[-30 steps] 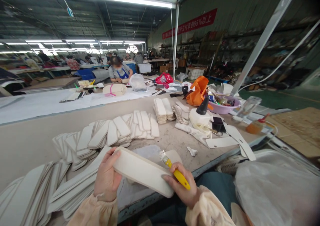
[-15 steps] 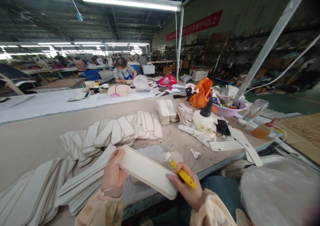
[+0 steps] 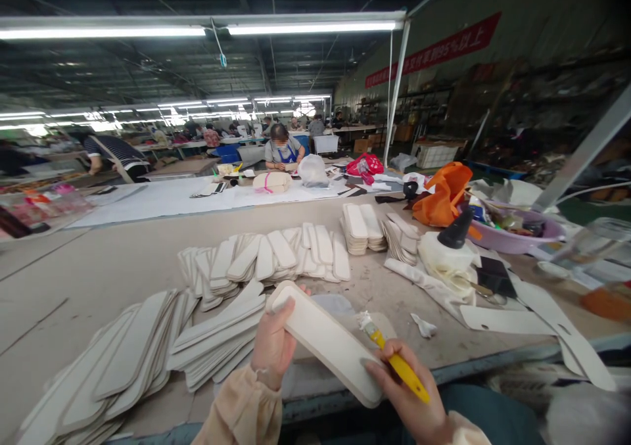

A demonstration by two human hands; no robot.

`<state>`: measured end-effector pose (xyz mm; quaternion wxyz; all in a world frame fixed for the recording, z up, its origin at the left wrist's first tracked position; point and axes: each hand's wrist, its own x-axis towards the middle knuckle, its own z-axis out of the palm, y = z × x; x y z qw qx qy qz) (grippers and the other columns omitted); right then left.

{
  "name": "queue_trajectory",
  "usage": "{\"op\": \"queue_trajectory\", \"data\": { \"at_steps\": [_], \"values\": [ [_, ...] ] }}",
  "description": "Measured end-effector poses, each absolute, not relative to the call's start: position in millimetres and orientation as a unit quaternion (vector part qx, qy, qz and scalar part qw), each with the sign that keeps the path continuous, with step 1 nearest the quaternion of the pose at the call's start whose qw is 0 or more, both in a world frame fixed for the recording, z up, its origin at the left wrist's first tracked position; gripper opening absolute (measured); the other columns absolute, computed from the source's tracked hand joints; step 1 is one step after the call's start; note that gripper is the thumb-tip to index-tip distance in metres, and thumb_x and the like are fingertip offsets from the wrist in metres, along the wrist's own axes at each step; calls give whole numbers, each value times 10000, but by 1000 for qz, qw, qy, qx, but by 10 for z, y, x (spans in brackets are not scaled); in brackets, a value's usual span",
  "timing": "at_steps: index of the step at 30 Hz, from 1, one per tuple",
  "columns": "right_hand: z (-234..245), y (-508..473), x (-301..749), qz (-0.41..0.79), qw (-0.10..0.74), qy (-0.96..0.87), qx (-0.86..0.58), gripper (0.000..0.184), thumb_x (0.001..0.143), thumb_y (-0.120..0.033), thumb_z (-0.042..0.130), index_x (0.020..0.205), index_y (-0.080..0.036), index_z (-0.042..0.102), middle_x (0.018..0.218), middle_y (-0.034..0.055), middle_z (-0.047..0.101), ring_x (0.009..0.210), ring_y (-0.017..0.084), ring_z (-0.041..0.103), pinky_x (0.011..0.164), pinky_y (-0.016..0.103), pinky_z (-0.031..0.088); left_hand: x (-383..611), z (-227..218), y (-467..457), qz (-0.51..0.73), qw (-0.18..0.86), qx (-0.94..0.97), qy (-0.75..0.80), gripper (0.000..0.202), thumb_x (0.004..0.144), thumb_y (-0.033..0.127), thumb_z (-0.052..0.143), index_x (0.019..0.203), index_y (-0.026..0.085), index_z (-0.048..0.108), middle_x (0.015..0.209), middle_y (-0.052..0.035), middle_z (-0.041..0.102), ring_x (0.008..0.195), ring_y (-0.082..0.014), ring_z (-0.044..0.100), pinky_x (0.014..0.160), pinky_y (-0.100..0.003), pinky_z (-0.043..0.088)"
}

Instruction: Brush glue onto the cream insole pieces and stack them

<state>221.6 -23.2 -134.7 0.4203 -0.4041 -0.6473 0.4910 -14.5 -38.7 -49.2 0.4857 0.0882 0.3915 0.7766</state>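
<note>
Purple basin (image 3: 513, 240) at right, filled with mixed small items. White container (image 3: 446, 261) with black cone top just in front, partly blocking basin. Clear jar (image 3: 599, 242) beyond, contents unclear. Orange cloth (image 3: 446, 195) beside basin. Pale strip stacks (image 3: 133, 356) fanned at left, white scrap (image 3: 424, 325) near right hand (image 3: 417, 389). Pale panel (image 3: 328, 340) held tilted between 2 hands, above near table edge: left hand (image 3: 276, 333) pinching far end, right thumb against near end, right fingers gripping yellow brush (image 3: 407, 374). Red banner (image 3: 434, 50) reads "95%以上".
</note>
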Motion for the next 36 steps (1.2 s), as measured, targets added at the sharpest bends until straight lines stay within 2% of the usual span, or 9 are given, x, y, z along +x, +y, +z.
{"op": "queue_trajectory", "data": {
  "at_steps": [8,12,16,18,23,26,31,36],
  "values": [
    [-1356,-249,2194,504,412,-645,-400,292,853,-353,670,925,-262,402,811,-45,526,711,146,504,630,238,407,-155,-468,-405,773,489,76,397,231,773,221,698,981,122,686,980,-119,744,920,-225,701,786,-317,577],
    [-1352,-274,2198,512,416,-638,-397,300,849,-350,676,921,-262,399,796,-51,515,681,137,487,616,232,406,-177,-489,-400,769,481,100,409,320,719,305,757,971,121,687,927,-111,748,903,-236,702,780,-324,567],
    [-1318,-275,2203,505,431,-630,-404,299,845,-353,679,925,-259,408,776,-53,506,664,131,488,607,221,418,-231,-544,-409,776,446,130,426,440,590,199,825,1002,155,676,835,-39,750,814,-201,707,756,-287,547],
    [-1288,-269,2201,494,441,-627,-411,294,841,-366,680,926,-255,421,772,-50,513,658,130,502,606,216,431,-253,-578,-416,786,435,125,421,462,573,166,814,1013,169,673,834,-19,751,784,-182,706,753,-275,542],
    [-1239,-271,2175,463,439,-649,-415,259,836,-383,676,920,-244,475,761,-38,549,656,136,540,603,214,455,-259,-631,-405,802,436,106,395,342,640,127,765,971,161,686,880,-39,756,810,-157,705,800,-253,541],
    [-1218,-296,2147,448,437,-663,-410,251,829,-401,674,863,-235,490,717,-31,567,615,136,538,524,208,431,-246,-620,-388,811,427,80,393,280,686,106,728,960,153,694,884,-48,758,826,-150,706,822,-244,543],
    [-1142,-379,2079,423,446,-670,-415,298,812,-471,666,798,-231,490,659,-37,573,533,119,500,475,213,390,-233,-583,-389,817,424,52,388,190,746,104,675,919,170,717,854,-41,764,789,-142,707,771,-225,561],
    [-1116,-440,2030,382,456,-691,-411,274,826,-453,651,797,-230,493,662,-32,578,510,111,475,492,222,381,-240,-576,-393,816,419,44,397,140,805,131,629,916,144,713,821,-48,761,758,-128,706,736,-213,565]
  ]
}}
